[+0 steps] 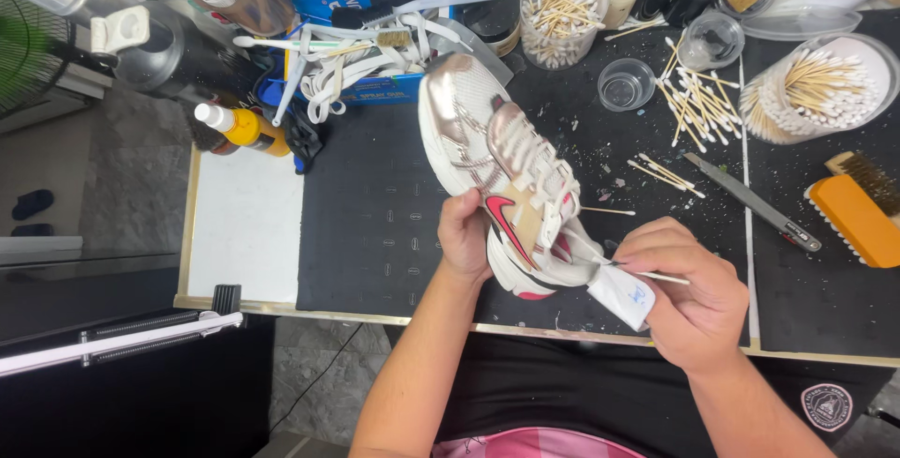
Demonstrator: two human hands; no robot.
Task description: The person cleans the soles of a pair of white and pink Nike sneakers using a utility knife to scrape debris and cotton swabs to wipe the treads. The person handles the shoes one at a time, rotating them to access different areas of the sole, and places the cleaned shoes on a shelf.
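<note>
In the middle of the frame a white running shoe [497,172] with metallic rose panels and a pink side mark is held up over the black work mat [375,224], toe pointing to the upper left, heel toward the person. The left hand [464,236] is wrapped around the sole side of the shoe near the heel, fingers closed on it. The right hand [689,294], lower right of centre, is pinched shut on a cotton swab [656,276] whose tip points at the shoe's heel collar; the same hand also seems to press a small white cloth or tag [623,294] against the heel, though I cannot tell exactly what that piece is.

The laces are out: the eyelets stand empty and a heap of white laces [333,78] lies in the upper left, beside a blue box [375,92]. Judging from that, the stripping-down is done and detail work at the heel is under way; the upper looks fairly clean, but the far side is hidden, so how much is left I cannot say.

Loose used swabs [698,102] are scattered on the mat in the upper right, between two clear jars of fresh ones [562,13]. A metal file [750,200] and an orange brush [858,214] lie at the right edge.
</note>
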